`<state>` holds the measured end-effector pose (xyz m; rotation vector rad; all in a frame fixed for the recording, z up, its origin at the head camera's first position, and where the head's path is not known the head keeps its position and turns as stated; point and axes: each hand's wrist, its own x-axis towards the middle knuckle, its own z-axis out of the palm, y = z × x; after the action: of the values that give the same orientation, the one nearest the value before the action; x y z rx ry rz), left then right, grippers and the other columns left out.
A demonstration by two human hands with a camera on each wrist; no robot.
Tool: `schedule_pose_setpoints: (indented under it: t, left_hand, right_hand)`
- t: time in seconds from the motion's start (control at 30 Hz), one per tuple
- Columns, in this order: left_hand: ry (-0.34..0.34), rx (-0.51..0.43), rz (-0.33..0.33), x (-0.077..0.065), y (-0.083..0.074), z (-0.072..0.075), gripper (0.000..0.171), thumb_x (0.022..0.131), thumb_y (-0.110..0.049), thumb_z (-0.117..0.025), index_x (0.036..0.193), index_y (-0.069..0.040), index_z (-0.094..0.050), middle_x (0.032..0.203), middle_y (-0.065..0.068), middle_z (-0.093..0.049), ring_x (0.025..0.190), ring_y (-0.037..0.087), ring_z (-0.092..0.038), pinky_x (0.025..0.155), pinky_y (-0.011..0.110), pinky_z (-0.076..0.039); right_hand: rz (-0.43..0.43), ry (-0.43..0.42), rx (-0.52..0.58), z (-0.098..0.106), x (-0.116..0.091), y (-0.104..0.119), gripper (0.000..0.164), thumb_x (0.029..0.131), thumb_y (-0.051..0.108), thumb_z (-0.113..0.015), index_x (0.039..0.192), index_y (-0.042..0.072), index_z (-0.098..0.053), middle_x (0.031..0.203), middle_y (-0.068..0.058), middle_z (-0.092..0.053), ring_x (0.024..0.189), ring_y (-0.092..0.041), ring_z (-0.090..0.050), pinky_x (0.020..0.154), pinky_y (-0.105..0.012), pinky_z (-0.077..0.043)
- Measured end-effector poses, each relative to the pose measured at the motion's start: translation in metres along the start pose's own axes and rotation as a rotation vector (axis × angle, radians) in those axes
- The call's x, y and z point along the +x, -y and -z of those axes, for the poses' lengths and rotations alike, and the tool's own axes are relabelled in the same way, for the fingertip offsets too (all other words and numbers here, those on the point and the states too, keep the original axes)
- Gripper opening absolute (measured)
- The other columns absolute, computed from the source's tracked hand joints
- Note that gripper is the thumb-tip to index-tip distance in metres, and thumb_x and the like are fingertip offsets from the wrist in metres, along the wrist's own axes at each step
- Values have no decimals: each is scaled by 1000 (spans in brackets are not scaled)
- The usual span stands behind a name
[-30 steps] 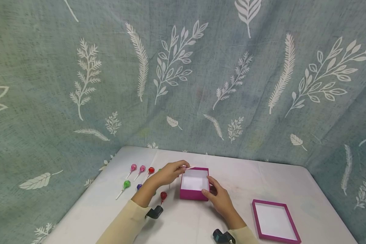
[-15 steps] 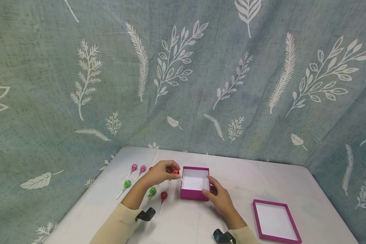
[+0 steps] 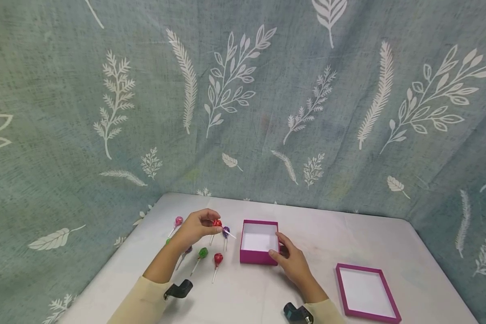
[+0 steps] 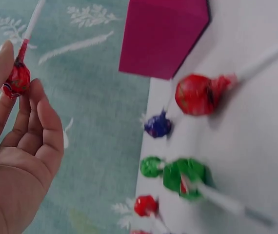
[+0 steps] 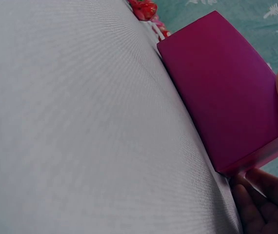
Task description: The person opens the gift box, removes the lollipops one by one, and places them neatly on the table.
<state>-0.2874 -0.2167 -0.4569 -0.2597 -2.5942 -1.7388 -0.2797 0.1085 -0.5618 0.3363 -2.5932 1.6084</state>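
Note:
My left hand [image 3: 195,229] pinches a red-wrapped lollipop [image 4: 18,80] by its candy end, thumb against fingers. The lollipop's white stick points out to the right in the head view. This hand hovers above several loose lollipops, left of a magenta box [image 3: 258,258]. The box stands without its lid, its white inside facing up with nothing visible in it. My right hand [image 3: 294,263] grips the box's right side, thumb near the front corner and fingers along the side. In the right wrist view, the thumb and part of the fingers show against the box [image 5: 222,92].
On the white table lie a red lollipop [image 3: 218,258], a green lollipop [image 3: 203,253], a purple lollipop [image 3: 226,231] and a pink lollipop [image 3: 179,221], among others. The magenta-rimmed lid [image 3: 342,288] lies at the right, inside up. A patterned cloth [image 3: 243,112] hangs behind.
My left hand has moved left, from the box's far left corner to above the loose lollipops, keeping the red lollipop. My right hand has stayed on the box.

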Motion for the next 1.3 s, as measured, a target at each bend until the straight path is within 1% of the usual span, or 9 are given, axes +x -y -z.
schedule_pose_setpoints:
  t: [0.23, 0.4, 0.53, 0.63, 0.8, 1.0, 1.1, 1.2, 1.3]
  left_hand:
    - [-15, 5, 54, -12, 5, 19, 41, 76, -25, -85, 109, -9, -64, 103, 5, -67, 96, 20, -66, 85, 38, -53]
    - [-16, -23, 43, -19, 9, 33, 45, 78, -16, -83, 115, -4, -60, 111, 13, -64, 100, 25, -64, 83, 37, -53]
    - [-32, -42, 37, -27, 14, 42, 50, 77, -9, -82, 121, -5, -59, 121, 18, -59, 107, 27, -61, 82, 34, -54]
    - [-56, -46, 39, -33, 16, 48, 49, 79, -6, -81, 122, -7, -59, 121, 17, -58, 107, 27, -61, 80, 32, -54]
    - [-78, -45, 25, -41, 19, 59, 45, 81, -3, -78, 122, -3, -58, 119, 16, -61, 103, 27, -62, 80, 31, -54]
    - [-101, -4, 29, -51, 29, 76, 46, 83, -8, -77, 125, -5, -58, 124, 20, -58, 106, 28, -60, 81, 27, -53]
    - [-95, -3, 9, -54, 36, 86, 45, 86, -5, -74, 128, -4, -57, 127, 21, -57, 109, 29, -60, 81, 26, -52]
    - [-98, 37, 5, -54, 44, 96, 45, 87, -5, -72, 129, -2, -55, 126, 22, -57, 106, 25, -60, 81, 27, -52]
    - [-110, 110, 20, -53, 51, 106, 45, 89, -8, -71, 130, 0, -54, 121, 19, -60, 100, 23, -61, 79, 30, -53]
  right_hand:
    - [15, -2, 3, 1, -1, 1, 69, 85, 51, -70, 146, 30, -45, 138, -9, -54, 113, -25, -59, 93, -45, -48]
    - [13, -5, 5, 1, -1, 1, 69, 84, 50, -71, 145, 30, -45, 138, -8, -54, 114, -25, -59, 93, -46, -48]
    - [-8, 4, -1, 0, -1, 1, 70, 84, 52, -71, 146, 31, -44, 139, -8, -53, 115, -25, -58, 93, -46, -48]
    - [-7, 8, 1, 0, -1, 0, 70, 84, 51, -71, 145, 31, -45, 139, -10, -53, 114, -26, -59, 92, -46, -48]
    - [1, 5, 7, 1, 0, 1, 69, 84, 51, -71, 145, 31, -45, 138, -11, -53, 114, -27, -59, 92, -46, -49]
    - [-12, 11, 2, 2, -2, 5, 69, 85, 50, -71, 145, 31, -45, 139, -11, -53, 115, -28, -58, 92, -46, -48]
    - [-20, 11, -3, 2, -1, 5, 69, 85, 50, -71, 145, 31, -45, 139, -10, -53, 116, -28, -58, 93, -46, -48]
    - [-26, 11, -6, 2, -1, 5, 69, 85, 50, -71, 145, 32, -44, 139, -10, -52, 116, -28, -58, 93, -46, -48]
    - [-26, 9, -2, 2, -1, 5, 69, 84, 50, -71, 145, 32, -44, 139, -10, -52, 116, -27, -58, 93, -46, -48]
